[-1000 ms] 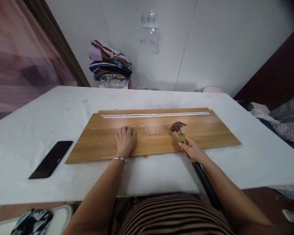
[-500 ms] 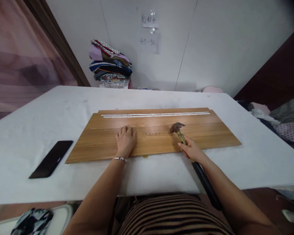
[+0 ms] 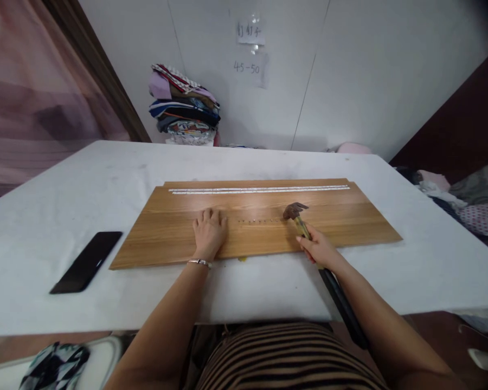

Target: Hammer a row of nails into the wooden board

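Observation:
My left hand (image 3: 209,233) lies flat on a wooden board (image 3: 162,238), palm down with the fingers stretched toward the far side. In my right hand (image 3: 319,248) is a claw hammer (image 3: 296,212), gripped partway along its yellow and black handle. The hammer's rusty head rests on or just over the board, at the right end of a row of several small nails (image 3: 259,221). Whether the head touches a nail cannot be made out. Two thin white strips with marks (image 3: 260,190) run along the board's far edge.
A black phone (image 3: 87,262) lies on the white table (image 3: 154,309) left of the board. Folded clothes (image 3: 185,108) are stacked at the back by the wall. Paper notes (image 3: 248,67) hang on the wall. A patterned cloth (image 3: 55,365) lies on a white seat at lower left.
Both hands and the hammer hold the same place on the board. Only the camera view has shifted slightly.

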Available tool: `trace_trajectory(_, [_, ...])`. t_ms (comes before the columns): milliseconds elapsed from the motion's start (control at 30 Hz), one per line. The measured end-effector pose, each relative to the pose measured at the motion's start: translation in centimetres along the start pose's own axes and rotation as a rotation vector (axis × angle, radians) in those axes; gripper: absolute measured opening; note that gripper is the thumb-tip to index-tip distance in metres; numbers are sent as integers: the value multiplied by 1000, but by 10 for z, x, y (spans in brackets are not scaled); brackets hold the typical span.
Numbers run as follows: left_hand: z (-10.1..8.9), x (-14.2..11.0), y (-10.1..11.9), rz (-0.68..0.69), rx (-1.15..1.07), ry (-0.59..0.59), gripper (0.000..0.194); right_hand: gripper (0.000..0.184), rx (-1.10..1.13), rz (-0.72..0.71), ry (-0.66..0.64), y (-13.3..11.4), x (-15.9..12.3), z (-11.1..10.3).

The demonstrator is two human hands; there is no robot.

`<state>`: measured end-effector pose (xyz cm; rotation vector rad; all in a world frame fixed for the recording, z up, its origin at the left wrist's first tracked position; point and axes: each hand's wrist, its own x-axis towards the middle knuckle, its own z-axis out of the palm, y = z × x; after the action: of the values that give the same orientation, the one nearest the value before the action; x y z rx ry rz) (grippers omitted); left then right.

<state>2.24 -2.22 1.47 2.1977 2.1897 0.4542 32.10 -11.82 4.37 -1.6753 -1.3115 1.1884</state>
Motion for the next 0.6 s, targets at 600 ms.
trace_trajectory(600, [-1,0,0,-7,-31,-1,37,23,6,2,14,0,-1,0])
